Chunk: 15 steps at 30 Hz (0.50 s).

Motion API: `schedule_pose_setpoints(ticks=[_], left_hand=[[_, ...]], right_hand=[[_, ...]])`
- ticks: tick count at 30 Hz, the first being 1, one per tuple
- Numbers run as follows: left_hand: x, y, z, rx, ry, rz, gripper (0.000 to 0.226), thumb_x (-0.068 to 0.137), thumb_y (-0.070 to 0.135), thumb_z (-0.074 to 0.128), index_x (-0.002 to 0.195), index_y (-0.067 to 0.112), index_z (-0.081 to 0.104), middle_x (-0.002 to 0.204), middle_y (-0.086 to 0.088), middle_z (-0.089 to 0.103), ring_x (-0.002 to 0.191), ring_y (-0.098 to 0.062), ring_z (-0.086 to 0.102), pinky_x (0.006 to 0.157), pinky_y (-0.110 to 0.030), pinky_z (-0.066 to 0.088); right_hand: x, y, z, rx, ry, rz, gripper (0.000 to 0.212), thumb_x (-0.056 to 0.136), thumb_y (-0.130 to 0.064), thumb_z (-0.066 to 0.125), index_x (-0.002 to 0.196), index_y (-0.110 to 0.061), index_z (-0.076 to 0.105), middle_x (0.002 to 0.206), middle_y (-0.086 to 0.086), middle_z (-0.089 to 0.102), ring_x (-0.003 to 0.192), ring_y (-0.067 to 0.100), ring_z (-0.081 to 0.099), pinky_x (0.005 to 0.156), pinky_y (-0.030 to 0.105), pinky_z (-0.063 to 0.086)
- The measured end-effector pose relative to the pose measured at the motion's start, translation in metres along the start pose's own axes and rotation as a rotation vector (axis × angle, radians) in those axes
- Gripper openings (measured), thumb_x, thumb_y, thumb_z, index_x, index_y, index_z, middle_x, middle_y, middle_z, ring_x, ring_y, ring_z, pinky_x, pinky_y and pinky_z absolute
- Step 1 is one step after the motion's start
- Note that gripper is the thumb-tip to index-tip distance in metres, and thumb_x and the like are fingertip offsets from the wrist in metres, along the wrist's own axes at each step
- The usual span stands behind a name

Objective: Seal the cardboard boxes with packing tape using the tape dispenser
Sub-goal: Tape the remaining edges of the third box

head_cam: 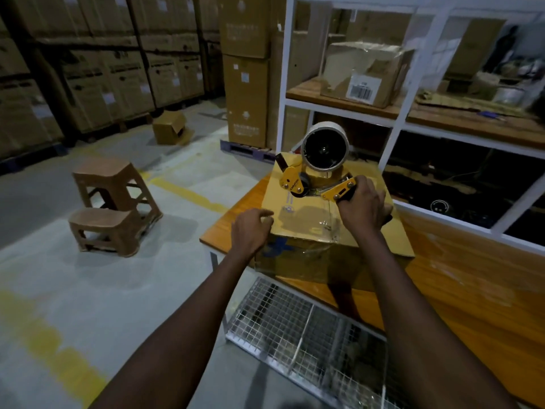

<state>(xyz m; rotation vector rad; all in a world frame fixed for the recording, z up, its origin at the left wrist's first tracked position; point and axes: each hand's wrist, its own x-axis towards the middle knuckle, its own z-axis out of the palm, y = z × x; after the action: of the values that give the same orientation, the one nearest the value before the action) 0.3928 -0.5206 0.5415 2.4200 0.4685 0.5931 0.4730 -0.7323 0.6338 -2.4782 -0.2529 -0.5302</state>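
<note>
A brown cardboard box (298, 214) stands on the orange wooden table (472, 290), its top flaps closed and shiny clear tape over its near edge. My right hand (364, 206) grips the black handle of a yellow tape dispenser (312, 175), which sits on the box top with its white tape roll (326, 149) upright. My left hand (250, 228) rests at the box's near left corner with its fingers loosely curled, holding nothing.
A wire mesh basket (303, 329) hangs below the table's near edge. A white shelf frame (398, 122) with a taped box (362, 75) rises behind the table. Two brown plastic stools (112, 202) stand on the floor at left, stacked cartons (247, 69) beyond.
</note>
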Motion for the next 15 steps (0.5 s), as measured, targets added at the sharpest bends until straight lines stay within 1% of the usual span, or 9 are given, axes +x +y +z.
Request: schedule_pose_setpoints(ticks=[2, 3, 4, 6, 7, 9, 11, 12, 15], left_hand=[[0.008, 0.02, -0.011, -0.4, 0.016, -0.126, 0.035, 0.098, 0.031, 0.045, 0.116, 0.015, 0.07, 0.116, -0.01, 0.07, 0.087, -0.027, 0.067, 0.077, -0.039, 0.054], [0.011, 0.032, -0.016, -0.592, -0.051, -0.255, 0.036, 0.101, 0.031, 0.042, 0.12, 0.012, 0.066, 0.116, -0.013, 0.068, 0.075, -0.028, 0.066, 0.068, -0.039, 0.055], [0.015, 0.041, -0.019, -0.774, -0.18, -0.411, 0.039, 0.102, 0.034, 0.04, 0.125, 0.01, 0.06, 0.118, -0.016, 0.066, 0.069, -0.03, 0.064, 0.06, -0.037, 0.055], [0.019, 0.055, -0.027, -1.028, -0.495, -0.671, 0.051, 0.101, 0.047, 0.034, 0.127, 0.008, 0.054, 0.118, -0.02, 0.065, 0.068, -0.032, 0.066, 0.053, -0.033, 0.056], [0.02, 0.057, -0.028, -1.088, -0.625, -0.736, 0.058, 0.099, 0.053, 0.032, 0.127, 0.007, 0.054, 0.118, -0.022, 0.066, 0.068, -0.032, 0.068, 0.053, -0.031, 0.057], [0.022, 0.055, -0.024, -1.182, -0.784, -0.767, 0.069, 0.097, 0.059, 0.029, 0.127, 0.003, 0.056, 0.119, -0.022, 0.067, 0.067, -0.028, 0.071, 0.054, -0.03, 0.058], [0.023, 0.054, -0.019, -1.32, -0.817, -0.787, 0.068, 0.096, 0.058, 0.033, 0.124, 0.002, 0.06, 0.113, -0.016, 0.07, 0.064, -0.025, 0.07, 0.055, -0.028, 0.058], [0.022, 0.056, -0.018, -1.396, -0.795, -0.804, 0.062, 0.096, 0.054, 0.037, 0.118, 0.002, 0.063, 0.106, -0.012, 0.072, 0.061, -0.023, 0.068, 0.054, -0.026, 0.057], [0.02, 0.06, -0.016, -1.516, -0.591, -0.866, 0.032, 0.096, 0.037, 0.05, 0.097, 0.009, 0.066, 0.079, -0.002, 0.073, 0.054, -0.017, 0.061, 0.051, -0.021, 0.052]], right_hand=[[-0.001, -0.006, 0.0, 0.001, 0.002, 0.021, 0.033, 0.089, -0.029, 0.062, 0.119, -0.02, 0.052, 0.125, 0.002, 0.055, 0.118, 0.033, 0.043, 0.091, 0.047, 0.03], [-0.002, -0.008, 0.0, 0.002, 0.003, 0.032, 0.034, 0.089, -0.029, 0.062, 0.12, -0.02, 0.052, 0.125, 0.003, 0.055, 0.118, 0.033, 0.042, 0.092, 0.046, 0.03], [-0.003, -0.01, 0.0, 0.002, 0.003, 0.041, 0.035, 0.089, -0.029, 0.062, 0.121, -0.02, 0.051, 0.125, 0.003, 0.055, 0.119, 0.033, 0.042, 0.092, 0.046, 0.03], [-0.003, -0.013, 0.0, -0.006, 0.009, 0.048, 0.035, 0.088, -0.028, 0.063, 0.12, -0.02, 0.052, 0.125, 0.003, 0.055, 0.119, 0.033, 0.043, 0.092, 0.046, 0.03], [-0.004, -0.015, 0.0, -0.011, 0.014, 0.049, 0.034, 0.088, -0.029, 0.063, 0.119, -0.02, 0.052, 0.124, 0.003, 0.055, 0.119, 0.033, 0.043, 0.091, 0.046, 0.03], [-0.004, -0.019, 0.0, -0.022, 0.02, 0.047, 0.033, 0.088, -0.029, 0.063, 0.118, -0.02, 0.052, 0.124, 0.003, 0.056, 0.118, 0.033, 0.043, 0.09, 0.045, 0.03], [-0.004, -0.021, 0.0, -0.028, 0.019, 0.04, 0.033, 0.088, -0.029, 0.063, 0.117, -0.02, 0.052, 0.123, 0.003, 0.056, 0.118, 0.033, 0.043, 0.09, 0.045, 0.031], [-0.004, -0.022, 0.0, -0.028, 0.019, 0.035, 0.032, 0.088, -0.029, 0.063, 0.117, -0.02, 0.052, 0.123, 0.003, 0.056, 0.118, 0.033, 0.043, 0.091, 0.046, 0.031], [-0.005, -0.023, 0.002, -0.021, 0.021, 0.032, 0.03, 0.088, -0.028, 0.062, 0.116, -0.021, 0.052, 0.123, 0.002, 0.056, 0.118, 0.033, 0.042, 0.091, 0.047, 0.03]])
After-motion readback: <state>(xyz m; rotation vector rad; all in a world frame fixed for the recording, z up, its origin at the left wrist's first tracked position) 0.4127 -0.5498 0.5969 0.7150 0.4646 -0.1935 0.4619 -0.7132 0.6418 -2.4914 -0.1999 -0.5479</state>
